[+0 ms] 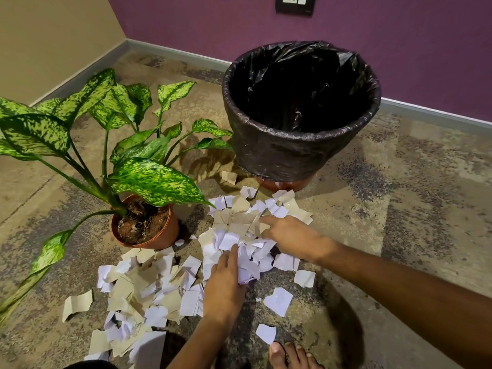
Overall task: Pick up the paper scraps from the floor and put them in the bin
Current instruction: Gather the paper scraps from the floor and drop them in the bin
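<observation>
At the far left a potted plant (145, 225) stands on the speckled floor (399, 209), its spotted leaves spreading wide above a brown pot. Just to the right of the pot, and in front of it, lie the paper scraps (149, 288), white and tan pieces spread in a loose drift that runs from the near left up toward the bin. A few single pieces lie apart on the near right, close to a bare foot (290, 355).

In the middle of the drift the left hand (225, 283) presses down on the scraps, its fingers curled over a small crumpled white bunch; it seems to be closing on that bunch, though nothing is lifted clear. Just to its right the right hand (290, 237) lies palm-down on the far part of the pile, fingers loosely spread and pointing left, raking paper toward the other hand; it holds nothing yet that I can see.

Behind and to the right stands the bin (300, 155), lined with a black bag, its mouth open and, as far as the dark inside shows, without paper in it.

The step in hand looks like gathering the first handful. The next move calls for both hands to cup together under a bunch, lift it without shedding pieces, and carry it over the rim.
</observation>
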